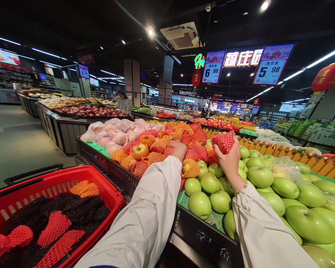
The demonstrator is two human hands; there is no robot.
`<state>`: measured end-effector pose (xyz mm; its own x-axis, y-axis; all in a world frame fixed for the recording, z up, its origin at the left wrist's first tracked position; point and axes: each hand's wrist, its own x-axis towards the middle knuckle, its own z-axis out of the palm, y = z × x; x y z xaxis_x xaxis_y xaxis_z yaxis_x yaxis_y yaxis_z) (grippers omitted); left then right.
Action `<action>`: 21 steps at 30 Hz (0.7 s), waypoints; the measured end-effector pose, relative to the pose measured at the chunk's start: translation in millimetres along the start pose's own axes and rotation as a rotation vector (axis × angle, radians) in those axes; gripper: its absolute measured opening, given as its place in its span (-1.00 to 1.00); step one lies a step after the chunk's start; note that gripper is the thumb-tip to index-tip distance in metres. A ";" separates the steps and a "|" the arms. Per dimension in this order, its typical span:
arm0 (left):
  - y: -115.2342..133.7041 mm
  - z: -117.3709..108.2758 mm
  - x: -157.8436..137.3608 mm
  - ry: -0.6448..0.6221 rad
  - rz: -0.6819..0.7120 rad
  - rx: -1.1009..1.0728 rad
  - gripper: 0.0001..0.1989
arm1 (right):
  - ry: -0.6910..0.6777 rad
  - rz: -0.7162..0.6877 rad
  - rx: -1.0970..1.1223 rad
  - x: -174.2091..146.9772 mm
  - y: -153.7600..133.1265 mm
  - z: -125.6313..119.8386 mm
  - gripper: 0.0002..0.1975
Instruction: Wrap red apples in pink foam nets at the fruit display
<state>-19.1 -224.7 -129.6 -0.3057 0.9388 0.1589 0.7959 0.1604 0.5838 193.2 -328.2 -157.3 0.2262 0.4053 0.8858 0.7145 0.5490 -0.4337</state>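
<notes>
My right hand (pixel 229 158) holds up an apple in a red foam net (pixel 223 141) above the fruit display. My left hand (pixel 178 148) reaches into the pile of apples wrapped in red and orange nets (pixel 153 150), fingers down among them; whether it grips one is hidden. Both arms wear white sleeves. Bare green apples (pixel 261 176) fill the section under and right of my right hand. A red shopping basket (pixel 48 185) at lower left holds several loose red, orange and black foam nets.
The black crate wall (pixel 203 236) of the display runs across the front. Pale bagged fruit (pixel 117 134) lies at the pile's far left. More produce stands (pixel 83 111) and a person (pixel 123 101) are behind. An open aisle floor (pixel 13 141) lies left. Price signs (pixel 272 65) hang overhead.
</notes>
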 end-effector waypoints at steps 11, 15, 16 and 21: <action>-11.4 -9.4 -14.0 0.115 0.123 -0.148 -0.52 | -0.143 0.087 -0.102 0.0 -8.5 -4.4 -0.02; -11.0 -11.8 -14.8 0.319 0.357 -0.363 -0.52 | -0.404 0.038 -0.170 -2.8 -15.9 -5.3 -0.09; -9.8 -11.0 -13.7 0.367 0.430 -0.425 -0.52 | -0.486 0.018 -0.198 -3.3 -17.8 -5.5 -0.13; -3.4 -2.5 -6.5 0.618 0.784 -0.654 -0.50 | -0.794 -0.035 -0.346 -3.8 -16.7 -4.6 -0.35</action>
<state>-21.1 -232.1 -130.6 -0.1977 0.3768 0.9049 0.5154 -0.7453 0.4229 183.5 -342.3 -152.7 -0.2367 0.8534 0.4644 0.9028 0.3698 -0.2194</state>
